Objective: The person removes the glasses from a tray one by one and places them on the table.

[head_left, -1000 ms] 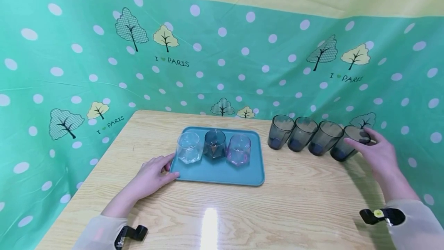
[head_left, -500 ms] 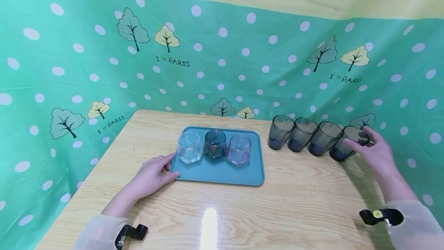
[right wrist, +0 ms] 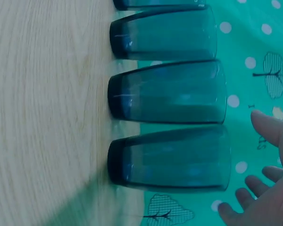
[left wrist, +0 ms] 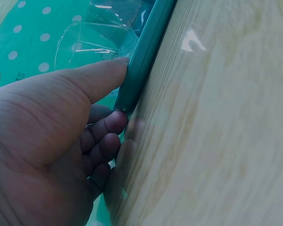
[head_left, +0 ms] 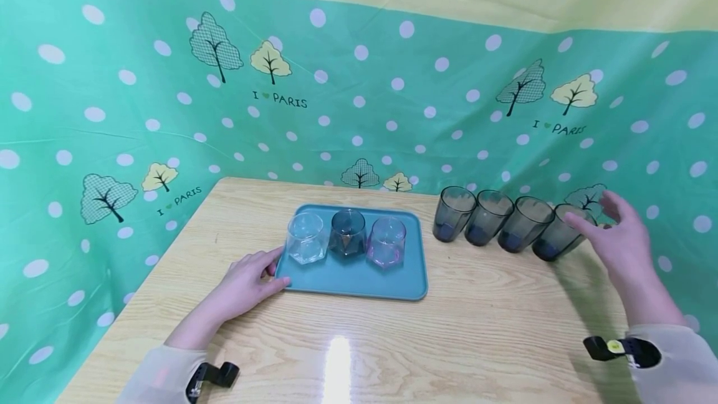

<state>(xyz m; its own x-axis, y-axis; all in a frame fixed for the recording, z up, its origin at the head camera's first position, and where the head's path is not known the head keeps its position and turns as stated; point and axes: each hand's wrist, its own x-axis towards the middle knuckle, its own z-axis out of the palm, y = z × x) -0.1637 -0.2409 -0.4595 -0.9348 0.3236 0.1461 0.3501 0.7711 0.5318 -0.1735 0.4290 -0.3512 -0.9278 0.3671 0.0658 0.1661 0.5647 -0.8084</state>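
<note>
A blue rectangular tray [head_left: 353, 285] lies on the table, bearing three short faceted glasses in a row: a clear one [head_left: 306, 242], a dark grey one [head_left: 348, 235] and a pinkish one [head_left: 386, 245]. My left hand [head_left: 249, 282] grips the tray's left end, thumb [left wrist: 108, 75] along the rim and fingertips curled at its corner. To the right, several tall smoky tumblers stand upright in a slanting row. Nearest my right hand [head_left: 619, 235] is the end tumbler [head_left: 555, 235]. In the right wrist view the fingers are spread beyond that tumbler's [right wrist: 174, 160] rim, holding nothing.
The wooden table [head_left: 477, 329] ends at the back against a green dotted cloth [head_left: 359, 80]. The other tumblers [head_left: 453, 214] stand close together beside the tray. A bright light reflection [head_left: 338, 366] shows on the tabletop near the front.
My right hand has come away from the end tumbler, moving up and right with its fingers opening. The left hand, tray and glasses stay where they were.
</note>
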